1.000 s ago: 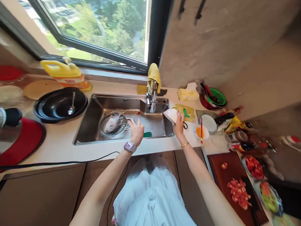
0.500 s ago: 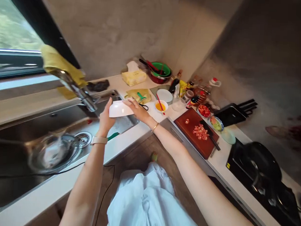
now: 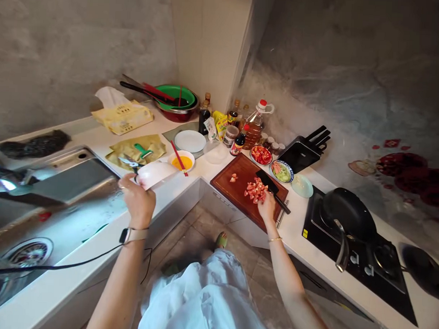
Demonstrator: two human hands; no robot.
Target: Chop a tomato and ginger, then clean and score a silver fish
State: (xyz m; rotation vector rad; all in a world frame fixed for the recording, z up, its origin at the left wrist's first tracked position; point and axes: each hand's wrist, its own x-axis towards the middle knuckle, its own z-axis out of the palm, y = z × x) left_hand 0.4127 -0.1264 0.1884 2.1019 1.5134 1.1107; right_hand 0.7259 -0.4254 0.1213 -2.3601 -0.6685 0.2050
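My left hand (image 3: 139, 202) is closed on the rim of a white bowl (image 3: 157, 174), which is tilted and blurred over the counter by the sink. My right hand (image 3: 267, 209) is at the chopped meat (image 3: 256, 190) on the brown cutting board (image 3: 229, 184). Its fingers look apart, touching or just above the pile's near edge. Beside them lies a black cleaver (image 3: 266, 180), its handle pointing toward the board's right corner. Just behind the bowl stands a smaller bowl of beaten egg (image 3: 185, 162) with red chopsticks (image 3: 178, 156) across it.
At left is the sink (image 3: 103, 199), with a black cord (image 3: 75, 264) over its front edge. Bowls of cut tomato (image 3: 261, 155) and sliced vegetables (image 3: 282, 171) stand behind the board. To the right, a black wok (image 3: 349, 212) sits on the cooktop (image 3: 367, 270). Bottles (image 3: 238, 145) fill the corner.
The view has turned right. My right hand has let go of the white bowl and moved right to the chopped meat. My left hand alone keeps the bowl, now near the egg bowl.
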